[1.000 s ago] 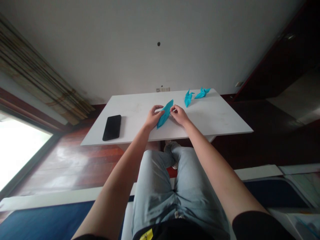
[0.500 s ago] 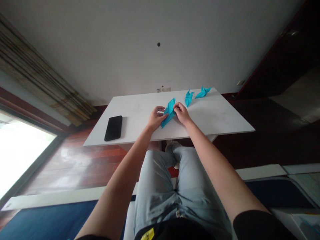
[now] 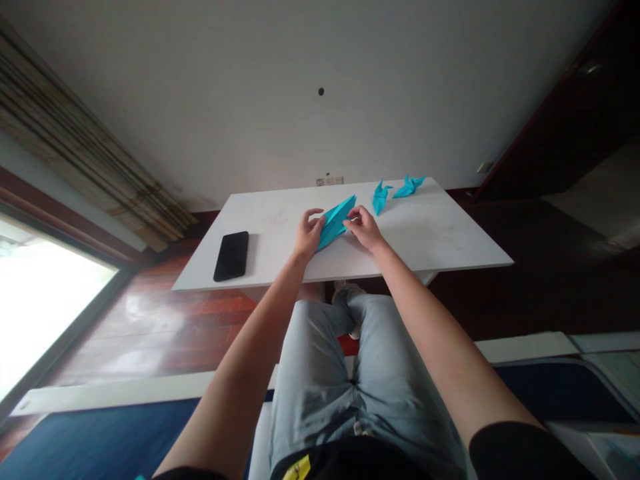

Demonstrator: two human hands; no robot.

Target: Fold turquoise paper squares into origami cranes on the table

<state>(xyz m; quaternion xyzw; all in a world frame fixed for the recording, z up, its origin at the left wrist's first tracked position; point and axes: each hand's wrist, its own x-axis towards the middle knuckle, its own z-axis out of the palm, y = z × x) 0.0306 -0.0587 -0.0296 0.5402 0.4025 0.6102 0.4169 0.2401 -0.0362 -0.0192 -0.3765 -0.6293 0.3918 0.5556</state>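
A sheet of blue folded paper [image 3: 336, 221], long and diamond-like, is held tilted just over the white table [image 3: 280, 250]. My left hand [image 3: 309, 233] grips its left side, thumb on the paper and fingers curled behind. On the opposite edge, my right hand [image 3: 364, 228] pinches the paper between thumb and fingertips. Two finished-looking blue paper cranes stand beyond my right hand: a nearer paper crane [image 3: 380, 198] and a farther paper crane [image 3: 409, 187] by the table's back edge.
A black tablet [image 3: 231, 256] lies at the table's left end. Behind the table rises a pale wall [image 3: 240, 100] with a socket strip [image 3: 330, 181]. My legs [image 3: 320, 360] are in front of the table, and a curtain [image 3: 90, 140] hangs at left.
The folded paper has turned to lean further right, showing its narrow folds more. My left hand's grip has shifted along its left edge; my right hand stays at the right edge.
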